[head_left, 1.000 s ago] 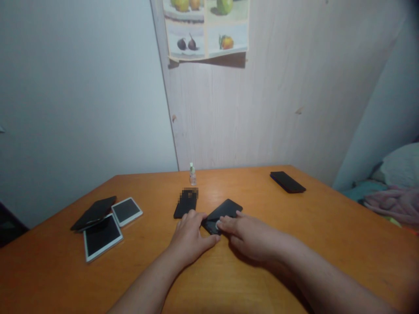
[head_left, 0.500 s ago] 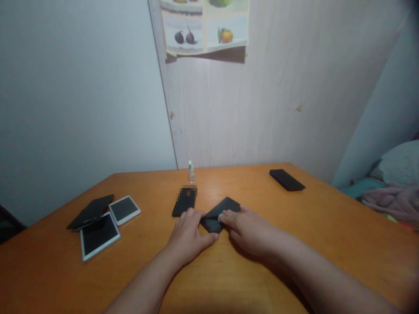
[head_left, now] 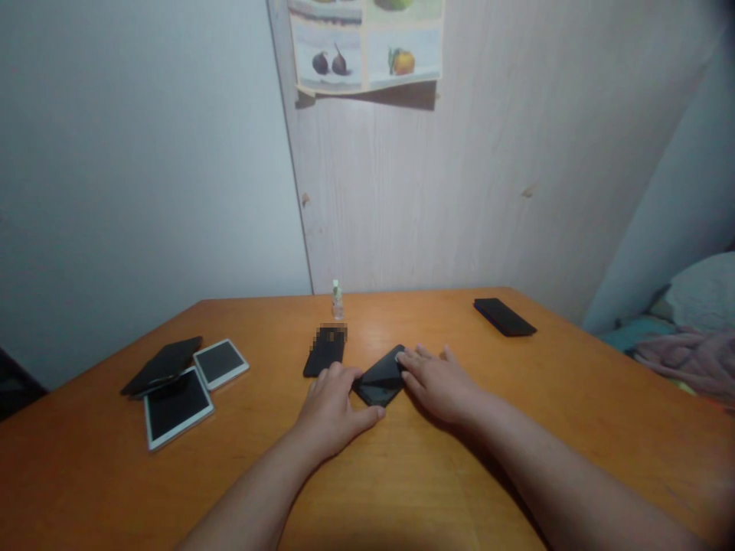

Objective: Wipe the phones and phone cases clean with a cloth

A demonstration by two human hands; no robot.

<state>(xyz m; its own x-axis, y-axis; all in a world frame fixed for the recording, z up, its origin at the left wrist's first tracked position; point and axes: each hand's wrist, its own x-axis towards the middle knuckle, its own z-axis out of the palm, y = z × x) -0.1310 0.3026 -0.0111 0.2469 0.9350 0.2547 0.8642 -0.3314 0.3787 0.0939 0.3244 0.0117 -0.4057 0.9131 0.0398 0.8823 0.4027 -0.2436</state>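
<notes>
A black smartphone [head_left: 379,381] lies flat and slanted on the wooden table, its dark glossy screen facing up. My left hand [head_left: 330,405] has its thumb and forefinger at two edges of the phone's near end, gripping it. Stretched over the far right corner of the phone, my right hand [head_left: 439,383] rests with fingers spread. A small pale spot shows at its fingertips; I cannot make out what it is. Just beyond my left hand lies a second black phone [head_left: 325,356], partly blurred out. Behind that stands a small clear bottle [head_left: 338,303] with a pale cap.
On the table [head_left: 402,490], to the left, are two white-framed tablets [head_left: 179,409] and a black case [head_left: 164,366] overlapping one of them. A black folded case [head_left: 504,317] lies at the far right. A wall closes off the back; bedding [head_left: 671,356] lies beyond the right edge.
My right hand has slid away toward the phone's far corner, its fingers spreading more. My left hand keeps its hold on the near end. The view has shifted slightly.
</notes>
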